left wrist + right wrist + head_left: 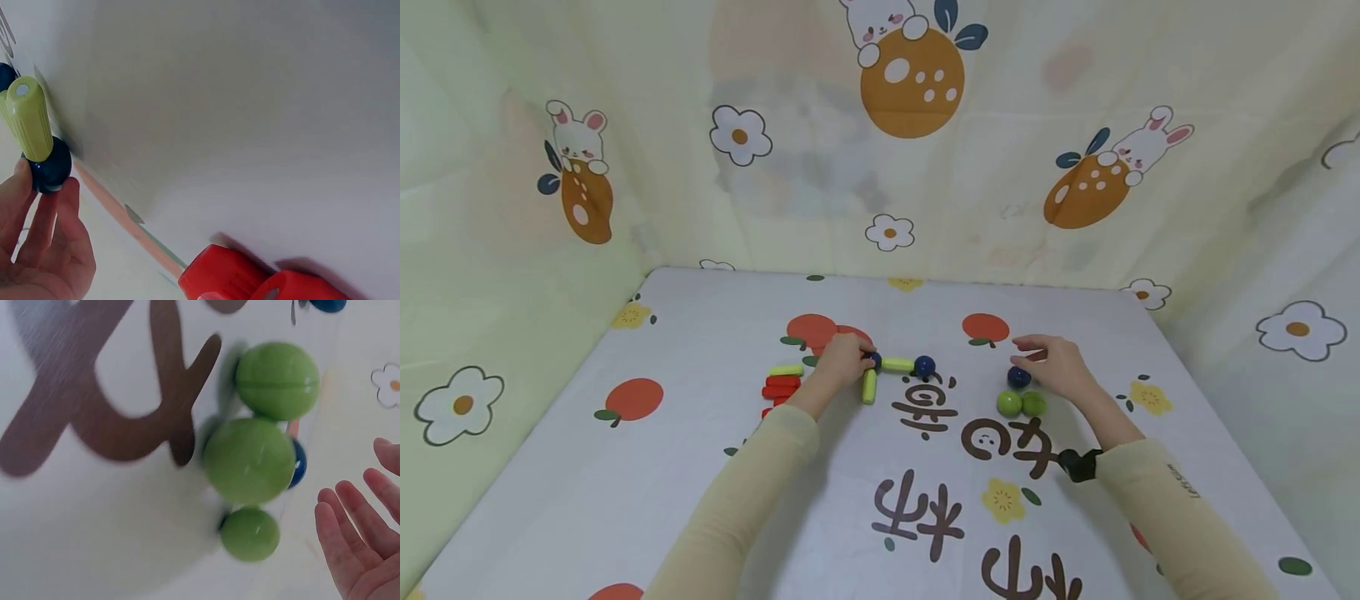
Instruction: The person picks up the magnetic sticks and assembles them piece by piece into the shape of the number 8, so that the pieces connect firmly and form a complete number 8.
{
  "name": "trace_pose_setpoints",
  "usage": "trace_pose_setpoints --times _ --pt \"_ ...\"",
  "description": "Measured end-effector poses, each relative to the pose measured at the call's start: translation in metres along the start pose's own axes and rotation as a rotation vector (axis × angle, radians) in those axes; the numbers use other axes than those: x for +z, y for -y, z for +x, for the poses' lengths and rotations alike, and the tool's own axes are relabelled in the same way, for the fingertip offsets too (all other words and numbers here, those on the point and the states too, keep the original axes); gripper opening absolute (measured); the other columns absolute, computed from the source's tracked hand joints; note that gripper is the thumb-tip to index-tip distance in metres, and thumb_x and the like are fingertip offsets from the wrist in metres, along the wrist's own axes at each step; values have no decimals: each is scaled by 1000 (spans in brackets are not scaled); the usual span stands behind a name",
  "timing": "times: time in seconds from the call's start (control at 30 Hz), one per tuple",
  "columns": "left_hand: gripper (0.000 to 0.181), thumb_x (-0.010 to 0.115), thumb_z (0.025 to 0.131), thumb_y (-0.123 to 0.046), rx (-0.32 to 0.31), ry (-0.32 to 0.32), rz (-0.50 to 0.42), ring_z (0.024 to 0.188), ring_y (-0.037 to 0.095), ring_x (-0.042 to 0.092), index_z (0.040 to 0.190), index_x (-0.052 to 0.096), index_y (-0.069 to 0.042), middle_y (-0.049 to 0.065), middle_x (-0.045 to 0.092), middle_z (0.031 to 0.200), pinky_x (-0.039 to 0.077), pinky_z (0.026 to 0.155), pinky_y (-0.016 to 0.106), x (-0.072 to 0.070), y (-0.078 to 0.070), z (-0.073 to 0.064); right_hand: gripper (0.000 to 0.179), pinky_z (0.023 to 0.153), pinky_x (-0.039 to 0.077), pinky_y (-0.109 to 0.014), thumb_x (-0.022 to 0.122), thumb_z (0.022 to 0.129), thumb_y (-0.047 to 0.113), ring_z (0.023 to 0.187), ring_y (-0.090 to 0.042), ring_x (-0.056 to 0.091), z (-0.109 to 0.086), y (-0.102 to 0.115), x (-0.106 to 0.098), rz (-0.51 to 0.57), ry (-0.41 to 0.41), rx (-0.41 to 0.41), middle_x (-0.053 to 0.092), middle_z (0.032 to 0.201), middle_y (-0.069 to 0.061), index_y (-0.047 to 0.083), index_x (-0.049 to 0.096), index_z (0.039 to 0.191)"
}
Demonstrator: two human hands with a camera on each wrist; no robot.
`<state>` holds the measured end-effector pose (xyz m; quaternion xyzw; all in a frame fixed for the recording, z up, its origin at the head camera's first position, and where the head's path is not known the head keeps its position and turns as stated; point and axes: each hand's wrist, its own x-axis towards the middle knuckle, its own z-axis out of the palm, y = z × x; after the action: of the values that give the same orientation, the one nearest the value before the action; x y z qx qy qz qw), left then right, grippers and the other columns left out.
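My left hand (841, 362) pinches a dark blue ball (54, 167) between thumb and fingertips. Out of that ball come two yellow-green ribbed rods, one pointing toward me (869, 388) and one to the right (898, 364); a second blue ball (925, 367) caps the right-hand rod. My right hand (1062, 367) hovers with spread, relaxed fingers by another blue ball (1018, 377). Just nearer to me sit green balls (1010, 404); the right wrist view shows three, the lowest a smaller-looking green ball (250, 534). Nothing is between the right fingers.
Left of my left hand lie several red rods (781, 383) in a bunch, with a loose yellow-green rod (786, 370) behind them. The white table cover (700, 467) carries printed fruit, flowers and brown characters. Patterned curtains (805, 200) close in the back and sides.
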<state>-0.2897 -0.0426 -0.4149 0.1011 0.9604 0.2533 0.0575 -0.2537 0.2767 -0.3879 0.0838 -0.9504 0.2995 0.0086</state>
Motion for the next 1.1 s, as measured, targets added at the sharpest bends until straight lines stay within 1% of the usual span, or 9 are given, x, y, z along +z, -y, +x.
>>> trace_pose_setpoints --times 0.23,0.37,0.5,0.67,0.93,1.1 --pt "28 66 84 -15 -4 -4 1 102 21 55 112 67 -9 8 63 111 46 85 31 1 0 1 41 81 46 -49 59 88 18 104 -41 53 -4 -16 -11 -34 0 53 54 118 -26 -5 53 122" --pt "28 66 85 -15 -19 -2 -3 104 21 55 112 67 -9 9 62 112 46 85 31 1 -1 1 43 82 45 -49 60 88 20 106 -42 51 -3 -25 -16 -51 7 78 53 120 -26 -5 52 123" --pt "29 65 85 -15 -33 4 -11 103 21 55 113 66 -9 9 62 113 47 84 31 1 -1 1 43 81 46 -49 60 88 20 106 -42 51 -2 -36 -19 -65 10 100 52 121 -26 -5 52 123" --pt "29 65 85 -14 -28 8 -11 103 21 55 113 66 -8 9 62 113 47 85 31 1 -1 0 45 81 46 -49 61 87 21 103 -43 52 -2 -47 -19 -75 21 118 52 120 -28 -7 53 121" --pt "29 66 85 -14 -15 -5 -6 104 22 55 113 66 -8 9 62 111 46 86 32 1 -1 0 50 81 45 -49 60 88 26 104 -45 51 -2 -62 -21 -45 89 163 47 123 -32 -6 49 125" --pt "28 66 85 -15 -13 -2 2 104 22 55 112 67 -9 9 63 111 46 86 32 1 -1 1 53 81 46 -48 60 88 28 106 -45 49 0 -65 -19 -31 123 191 45 125 -31 -5 47 127"
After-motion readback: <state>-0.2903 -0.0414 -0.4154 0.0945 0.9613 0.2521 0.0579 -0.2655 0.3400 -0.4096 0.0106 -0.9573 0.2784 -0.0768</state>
